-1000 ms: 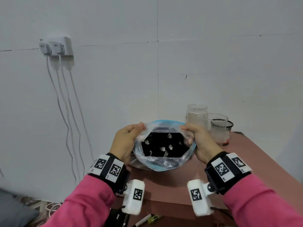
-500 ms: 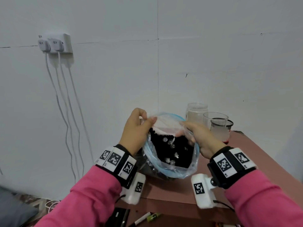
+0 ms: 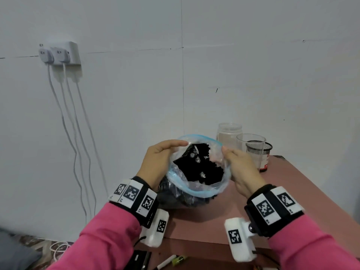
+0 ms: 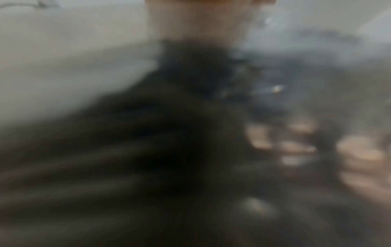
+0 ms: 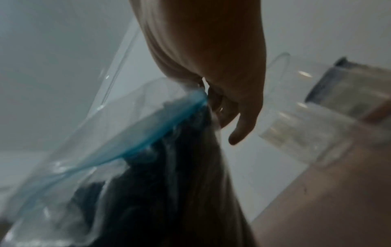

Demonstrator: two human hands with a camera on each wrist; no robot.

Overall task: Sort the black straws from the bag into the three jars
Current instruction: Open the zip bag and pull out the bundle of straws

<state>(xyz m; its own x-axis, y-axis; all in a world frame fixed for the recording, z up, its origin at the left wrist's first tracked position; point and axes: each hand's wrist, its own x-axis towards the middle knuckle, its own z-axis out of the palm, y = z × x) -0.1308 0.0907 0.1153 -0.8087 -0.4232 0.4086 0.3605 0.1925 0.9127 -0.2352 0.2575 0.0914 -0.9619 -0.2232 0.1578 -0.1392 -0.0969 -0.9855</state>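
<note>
While you hold it by its mouth, the clear zip bag hangs between your two hands over the near-left part of the counter. Whether its bottom touches the surface cannot be told. The mouth with its blue rim is spread open and tilted toward you. Black pieces fill the bag, with a few small shiny bits among them.

Left hand: the fingers are curled over the left side of the rim, gripping the plastic. Right hand: it pinches the right side of the rim.

The head view gives the open mouth and the contents from above, but not the right-hand contact. The right wrist view fills that in. There the thumb and fingertips close on the plastic right where the blue rim ends, the little finger hangs free below, and the dark load sags straight down under the grip. The left wrist view is badly blurred. It shows a dark mass with pale patches at the right and adds nothing on the left grip.

Just behind your right hand stand a clear jar, a clear cup and a black mesh holder, close together near the wall. The right wrist view shows the cup just beside the hand, apart from it.

Both wrists carry black bands with printed markers, over pink sleeves. On the wall at left, a white socket holds two plugs, with white cables hanging down. A marker pen lies below the counter's near edge.
</note>
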